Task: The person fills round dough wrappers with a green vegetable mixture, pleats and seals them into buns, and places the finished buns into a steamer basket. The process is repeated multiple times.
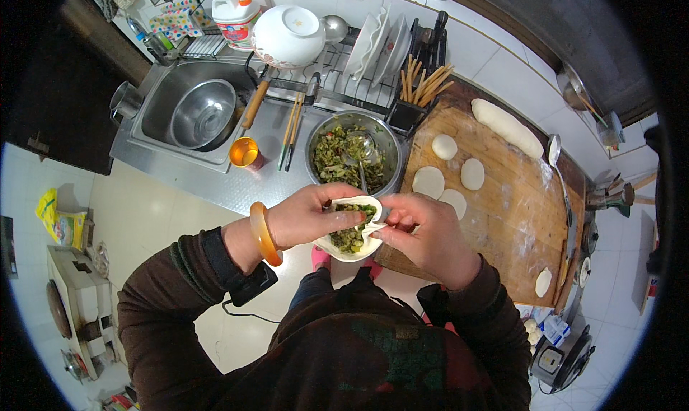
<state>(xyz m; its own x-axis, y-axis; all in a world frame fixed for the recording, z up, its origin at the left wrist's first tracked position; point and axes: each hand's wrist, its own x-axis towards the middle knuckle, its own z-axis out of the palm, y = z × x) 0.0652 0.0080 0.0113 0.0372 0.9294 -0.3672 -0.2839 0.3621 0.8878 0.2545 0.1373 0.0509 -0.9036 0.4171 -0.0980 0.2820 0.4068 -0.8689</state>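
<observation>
A round dough wrapper [344, 256] lies cupped in my left hand [301, 217], with chopped green filling [347, 237] heaped in it. The left thumb rests on the filling. My right hand [425, 230] pinches the wrapper's right edge into a fold between thumb and fingers. Most of the wrapper's rim is unpleated, so the filling shows. Just beyond my hands stands a steel bowl [399, 163] of the same chopped filling [336, 152], with a metal spoon [363, 175] in it. To the right, several flattened dough rounds [428, 181] lie on a floured wooden board [506, 217].
A dough log [506, 126] and a long-handled spoon [555, 152] lie along the board's far edge. Left of the filling are chopsticks [290, 133], an orange cup [245, 153] and a sink [156, 109] holding a metal basin [202, 115]. A dish rack [334, 88] stands behind.
</observation>
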